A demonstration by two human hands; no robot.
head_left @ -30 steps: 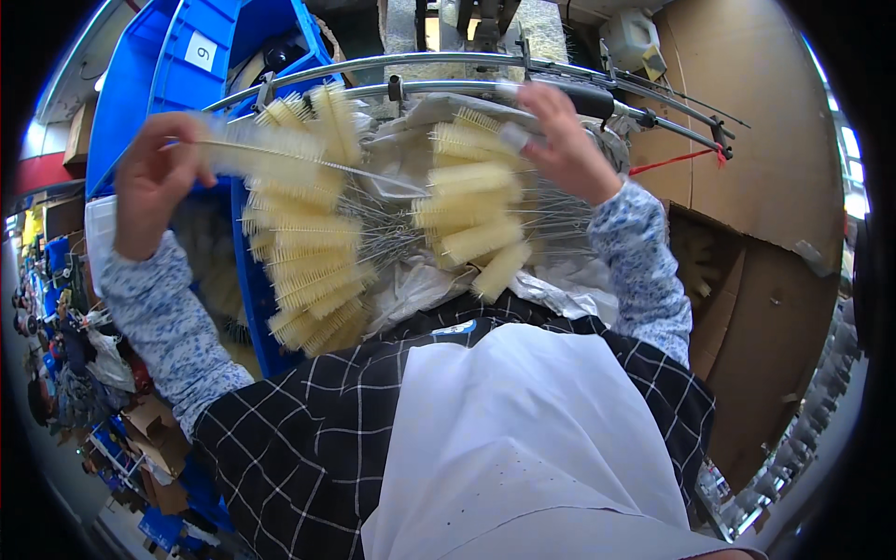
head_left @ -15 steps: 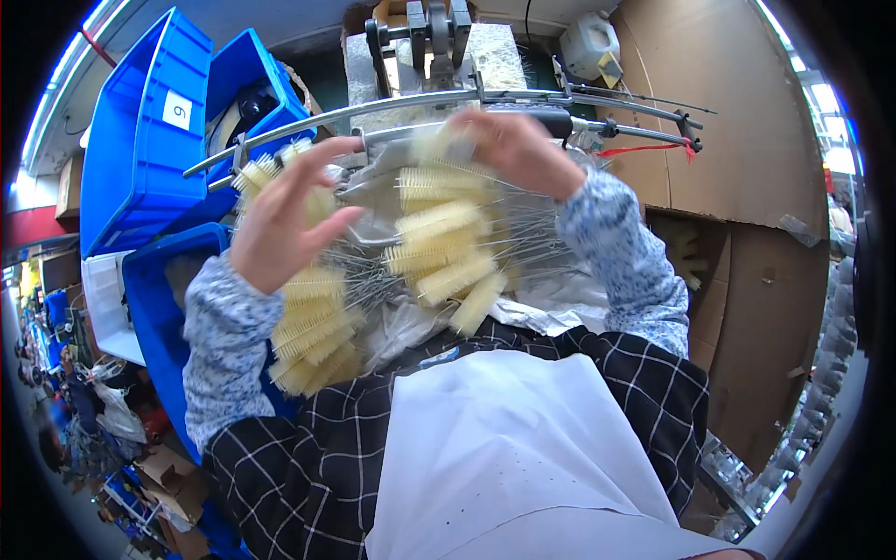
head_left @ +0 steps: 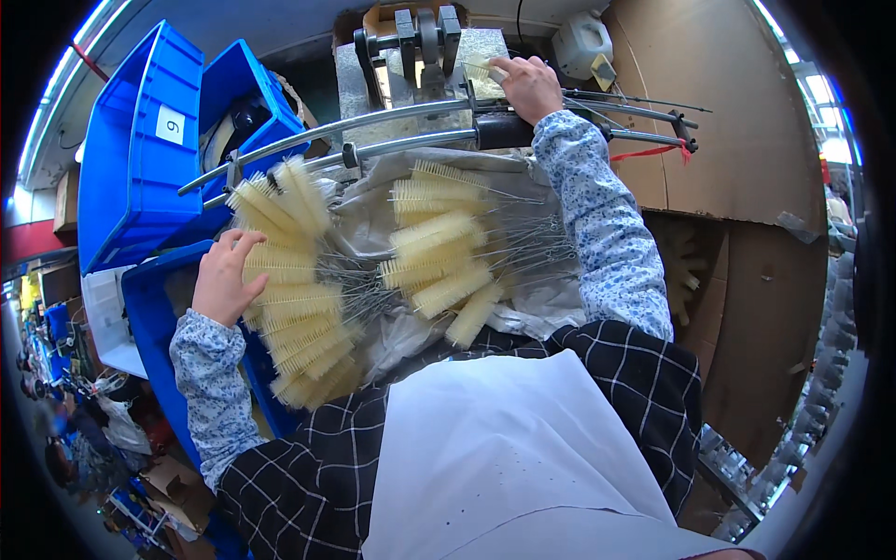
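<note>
Beyond the metal rails, my right hand (head_left: 530, 86) has its fingers closed on a pale bristle brush (head_left: 480, 69); the bristle end points left and the rest is hidden by the hand. My left hand (head_left: 227, 280) is at the outer edge of the left pile of cream bottle brushes (head_left: 301, 313), thumb and fingers apart, with its fingertips against the bristles. A second pile of the same brushes (head_left: 439, 245) lies in the middle, its twisted wire stems pointing right. The left pile's stems point toward the middle.
Curved metal rails (head_left: 411, 110) cross in front of a machine (head_left: 425, 42). Blue bins (head_left: 140, 159) stand at the left, with a lower blue bin (head_left: 154, 308) beside my left arm. Cardboard (head_left: 719, 112) lines the right, near a white jug (head_left: 581, 45). Grey plastic sheeting (head_left: 359, 224) lies under the brushes.
My right hand has moved away over the rails to the machine's right side with a brush. My left hand has moved left and nearer, down to the left pile, where another brush lies on top.
</note>
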